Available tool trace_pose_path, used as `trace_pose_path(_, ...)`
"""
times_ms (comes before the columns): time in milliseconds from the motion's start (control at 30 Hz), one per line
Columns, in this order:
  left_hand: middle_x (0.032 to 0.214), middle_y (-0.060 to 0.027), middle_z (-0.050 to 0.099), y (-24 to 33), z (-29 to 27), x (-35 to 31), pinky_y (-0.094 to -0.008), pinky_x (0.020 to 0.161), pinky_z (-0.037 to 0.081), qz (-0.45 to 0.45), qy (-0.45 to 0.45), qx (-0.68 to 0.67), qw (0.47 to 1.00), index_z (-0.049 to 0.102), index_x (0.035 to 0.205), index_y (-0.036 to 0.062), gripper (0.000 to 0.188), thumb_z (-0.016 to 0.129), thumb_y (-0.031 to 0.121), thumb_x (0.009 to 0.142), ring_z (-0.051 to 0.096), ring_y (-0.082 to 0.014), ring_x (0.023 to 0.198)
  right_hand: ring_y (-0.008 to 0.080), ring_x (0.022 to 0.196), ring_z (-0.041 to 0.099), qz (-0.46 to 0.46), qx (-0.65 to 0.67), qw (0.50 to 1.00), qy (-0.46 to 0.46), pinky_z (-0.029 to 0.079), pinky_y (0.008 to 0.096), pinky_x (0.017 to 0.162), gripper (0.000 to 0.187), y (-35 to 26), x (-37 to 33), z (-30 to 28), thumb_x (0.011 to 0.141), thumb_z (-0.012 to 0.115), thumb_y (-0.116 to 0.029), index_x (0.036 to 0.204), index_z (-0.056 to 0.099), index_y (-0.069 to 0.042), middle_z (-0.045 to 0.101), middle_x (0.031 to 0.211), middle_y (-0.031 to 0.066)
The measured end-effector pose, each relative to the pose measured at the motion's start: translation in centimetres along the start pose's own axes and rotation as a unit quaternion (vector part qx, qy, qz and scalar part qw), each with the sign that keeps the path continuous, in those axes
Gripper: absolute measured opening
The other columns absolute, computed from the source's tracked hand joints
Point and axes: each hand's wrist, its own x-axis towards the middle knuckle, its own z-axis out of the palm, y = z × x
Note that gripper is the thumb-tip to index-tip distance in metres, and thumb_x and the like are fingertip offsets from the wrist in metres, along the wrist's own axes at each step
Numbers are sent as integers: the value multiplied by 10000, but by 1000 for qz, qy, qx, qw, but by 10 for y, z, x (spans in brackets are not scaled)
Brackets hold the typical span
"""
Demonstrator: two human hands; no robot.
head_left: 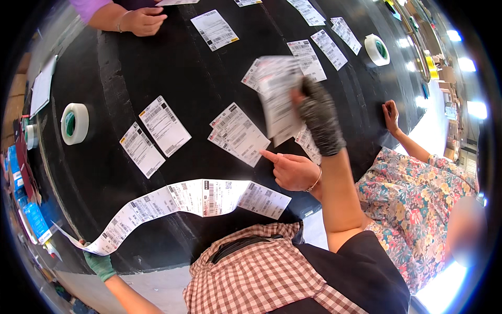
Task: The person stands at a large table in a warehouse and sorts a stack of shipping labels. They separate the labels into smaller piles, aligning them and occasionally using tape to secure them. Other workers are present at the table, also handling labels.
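- Shipping-label strip (212, 199), with printed barcodes, runs across the near side of the desk (157, 68) in a wavy curve, from the near left corner to just right of the middle.
- Left hand (100, 266), in a green glove, is at the strip's left end; its fingers are closed on that end, with the thumb on the upper side.
- Right hand (320, 118), in a dark, thin glove, is raised right of the middle; its fingers grip a stack of labels (280, 94), blurred.
- Label pile (240, 135) lies in the middle of the desk, beyond the strip, its sheets fanned slightly.
- Another person's bare hand (295, 171) points a forefinger at the pile's near right corner; whether it touches, I cannot tell.
- Two single labels, a left one (142, 150) and a right one (165, 125), lie side by side left of the pile.
- More labels lie towards the far side, one of them (214, 30) apart from the others.
- One tape roll (80, 123) is at the left, another (372, 49) at the far right.
- A purple-sleeved co-worker's hand (144, 22) is at the far left.
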Motion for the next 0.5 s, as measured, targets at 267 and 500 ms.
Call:
trace_pose_path(267, 811, 39, 573, -4, 57, -48, -266, 623, 449, 69, -142, 35, 987, 558, 1227, 112, 316, 544, 284, 962, 509, -108, 643, 376, 1092, 543, -313, -354, 876, 102, 447, 418, 937, 494, 18, -44, 103, 780, 702, -71, 1243, 531, -62, 577, 1153, 181)
trace_pose_path(500, 694, 59, 574, -27, 210, -154, -206, 566, 409, 137, -102, 350, 921, 696, 958, 25, 245, 612, 254, 943, 473, -25, 622, 209, 1070, 602, 3, 285, 821, -495, 485, 360, 948, 520, -132, -134, 149, 922, 609, -415, 1242, 544, -11, 611, 1161, 126)
